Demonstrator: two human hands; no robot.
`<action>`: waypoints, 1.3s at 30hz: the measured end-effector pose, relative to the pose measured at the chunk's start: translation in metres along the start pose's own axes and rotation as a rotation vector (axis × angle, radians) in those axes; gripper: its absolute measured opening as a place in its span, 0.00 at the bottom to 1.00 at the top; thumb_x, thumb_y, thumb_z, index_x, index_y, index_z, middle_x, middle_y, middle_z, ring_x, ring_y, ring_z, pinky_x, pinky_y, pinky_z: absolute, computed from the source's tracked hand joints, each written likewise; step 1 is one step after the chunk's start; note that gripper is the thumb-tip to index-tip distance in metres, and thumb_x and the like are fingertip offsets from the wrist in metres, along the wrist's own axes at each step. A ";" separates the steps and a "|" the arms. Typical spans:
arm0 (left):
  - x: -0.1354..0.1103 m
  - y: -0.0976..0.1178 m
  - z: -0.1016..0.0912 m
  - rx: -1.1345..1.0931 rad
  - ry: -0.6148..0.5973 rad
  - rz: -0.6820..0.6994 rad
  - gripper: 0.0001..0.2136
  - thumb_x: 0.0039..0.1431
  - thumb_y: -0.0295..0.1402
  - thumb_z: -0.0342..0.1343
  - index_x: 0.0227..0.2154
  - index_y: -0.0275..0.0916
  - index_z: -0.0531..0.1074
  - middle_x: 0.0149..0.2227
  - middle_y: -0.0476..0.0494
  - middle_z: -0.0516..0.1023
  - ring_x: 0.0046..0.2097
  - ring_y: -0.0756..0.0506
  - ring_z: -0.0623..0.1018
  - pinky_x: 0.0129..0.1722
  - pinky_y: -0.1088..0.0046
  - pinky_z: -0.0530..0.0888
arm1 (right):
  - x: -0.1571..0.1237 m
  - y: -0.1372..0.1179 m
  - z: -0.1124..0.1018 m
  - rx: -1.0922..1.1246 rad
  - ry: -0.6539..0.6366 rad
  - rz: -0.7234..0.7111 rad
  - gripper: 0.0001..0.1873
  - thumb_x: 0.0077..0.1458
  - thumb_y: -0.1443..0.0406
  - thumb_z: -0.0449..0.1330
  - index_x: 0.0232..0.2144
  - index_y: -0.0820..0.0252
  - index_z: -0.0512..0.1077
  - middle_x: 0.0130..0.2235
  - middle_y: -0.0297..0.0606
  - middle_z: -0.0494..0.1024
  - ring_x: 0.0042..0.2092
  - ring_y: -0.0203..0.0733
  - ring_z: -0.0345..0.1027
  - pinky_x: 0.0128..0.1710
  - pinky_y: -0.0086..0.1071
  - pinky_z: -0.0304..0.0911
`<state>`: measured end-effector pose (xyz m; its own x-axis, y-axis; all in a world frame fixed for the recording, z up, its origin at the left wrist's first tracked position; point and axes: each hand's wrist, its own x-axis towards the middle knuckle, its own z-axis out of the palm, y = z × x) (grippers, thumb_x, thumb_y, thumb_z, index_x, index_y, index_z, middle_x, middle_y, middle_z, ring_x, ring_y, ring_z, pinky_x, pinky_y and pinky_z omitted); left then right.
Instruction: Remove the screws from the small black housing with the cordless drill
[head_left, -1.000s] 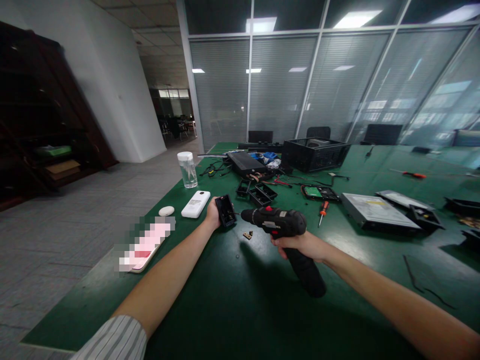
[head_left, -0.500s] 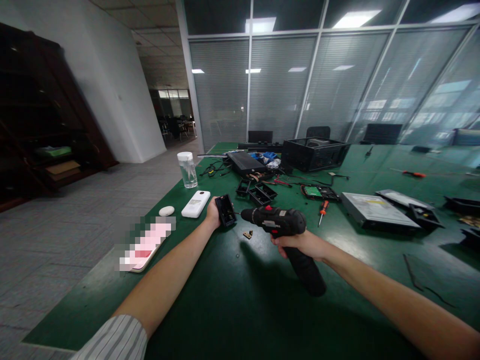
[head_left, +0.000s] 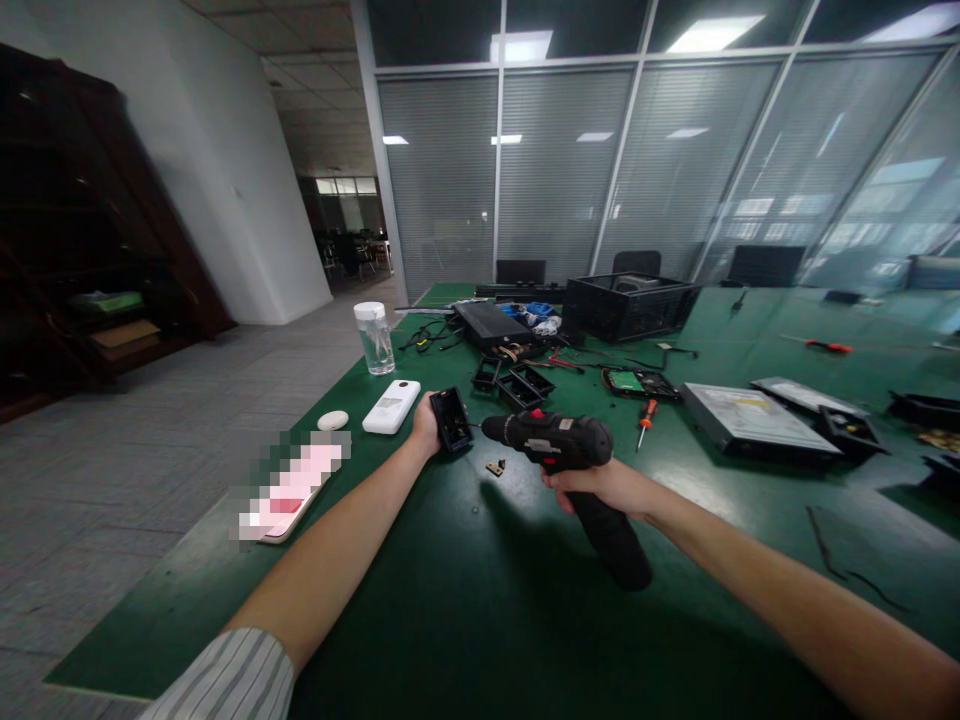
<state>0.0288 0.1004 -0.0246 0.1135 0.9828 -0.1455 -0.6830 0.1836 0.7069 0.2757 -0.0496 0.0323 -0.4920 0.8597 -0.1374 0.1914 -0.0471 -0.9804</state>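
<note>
Compared over the past 1 second, I record no appreciable change. The fingers of the left hand [head_left: 426,428] remain clamped on the left side of a small black casing [head_left: 452,420], which stays tilted, open face towards my camera, above the near part of the green surface [head_left: 420,600]. The fingers of the right hand [head_left: 600,485] remain wrapped around the grip of a black power drill [head_left: 559,437]. The drill lies about level, chuck pointing left, and its thin bit [head_left: 475,427] meets the right side of the casing in my view. I cannot tell whether the tip touches or is seated there, nor whether the trigger is pressed or the bit turning.

My reading: the 2 hands are holding a steady alignment, the left bracing the casing and the right keeping the bit on line. With no shift to report, I find the work at the same stage, and nothing visible to show any gain or slip.

Below the bit, between casing and drill, small brass-coloured pieces [head_left: 493,468] lie loose on the surface, undisturbed. Other black frames [head_left: 525,385] lie just beyond the drill's chuck. An orange-handled screwdriver [head_left: 647,420] rests beyond the rear of the drill, near a drive with a green board [head_left: 628,382]; I note no movement in any of these.
</note>
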 end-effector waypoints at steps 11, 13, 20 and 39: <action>-0.001 0.001 0.002 -0.026 0.022 -0.026 0.13 0.52 0.36 0.46 0.24 0.34 0.71 0.22 0.40 0.75 0.26 0.42 0.77 0.26 0.67 0.73 | -0.001 -0.002 0.001 -0.046 0.023 -0.008 0.09 0.47 0.62 0.60 0.29 0.62 0.68 0.19 0.31 0.72 0.22 0.35 0.64 0.25 0.30 0.57; -0.002 0.002 0.003 -0.041 0.035 -0.040 0.12 0.52 0.36 0.46 0.25 0.34 0.71 0.23 0.40 0.75 0.26 0.42 0.77 0.26 0.67 0.73 | -0.001 -0.001 0.001 -0.043 0.022 -0.010 0.09 0.47 0.62 0.61 0.29 0.62 0.68 0.19 0.31 0.72 0.22 0.35 0.64 0.25 0.30 0.57; -0.003 0.002 0.003 -0.042 0.020 -0.036 0.12 0.52 0.36 0.46 0.25 0.34 0.71 0.22 0.40 0.75 0.26 0.42 0.77 0.25 0.67 0.73 | 0.000 0.000 0.000 -0.030 0.022 0.003 0.09 0.46 0.62 0.61 0.28 0.63 0.69 0.18 0.32 0.72 0.22 0.35 0.63 0.25 0.30 0.57; 0.000 0.000 0.000 0.017 -0.012 0.008 0.14 0.52 0.37 0.45 0.23 0.34 0.71 0.22 0.39 0.74 0.27 0.42 0.77 0.26 0.67 0.74 | 0.002 0.003 0.000 0.021 0.018 0.002 0.08 0.45 0.64 0.62 0.29 0.63 0.68 0.19 0.31 0.71 0.22 0.36 0.65 0.25 0.30 0.58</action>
<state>0.0292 0.1000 -0.0248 0.1170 0.9843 -0.1318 -0.6718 0.1762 0.7195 0.2756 -0.0483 0.0296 -0.4762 0.8686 -0.1372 0.1749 -0.0593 -0.9828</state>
